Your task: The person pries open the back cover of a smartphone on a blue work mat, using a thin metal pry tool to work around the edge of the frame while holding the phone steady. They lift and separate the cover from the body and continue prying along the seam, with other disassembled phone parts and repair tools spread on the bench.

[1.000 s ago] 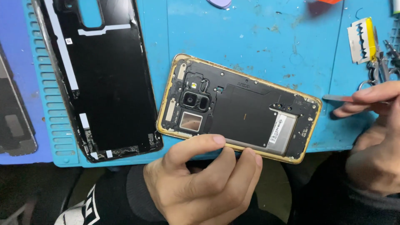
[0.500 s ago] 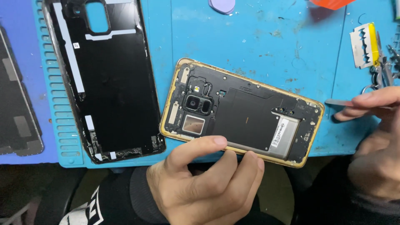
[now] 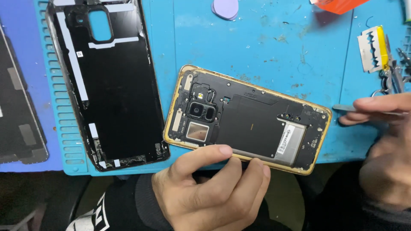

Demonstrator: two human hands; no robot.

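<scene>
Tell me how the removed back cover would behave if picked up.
The back cover looks thin, so probably light and slightly flexible. Its bottom edge appears cracked, so likely fragile and sharp there. Leftover adhesive strips may feel tacky.

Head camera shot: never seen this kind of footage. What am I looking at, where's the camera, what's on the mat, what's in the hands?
There is no machine here: a person works with two bare hands, and the one camera sits on their head, looking down at the bench.

On the blue mat lies an opened phone with a gold rim, its back off so the camera parts and dark inner plates show. Left of it lies the removed black back cover, inner side up, cracked at its lower end. Another dark panel sits at the far left edge. At the top lies a purple pick; at the upper right a razor blade.

The left hand steadies the phone's near edge with thumb and fingers. The right hand pinches a thin flat metal tool, its tip just past the phone's right end.
</scene>
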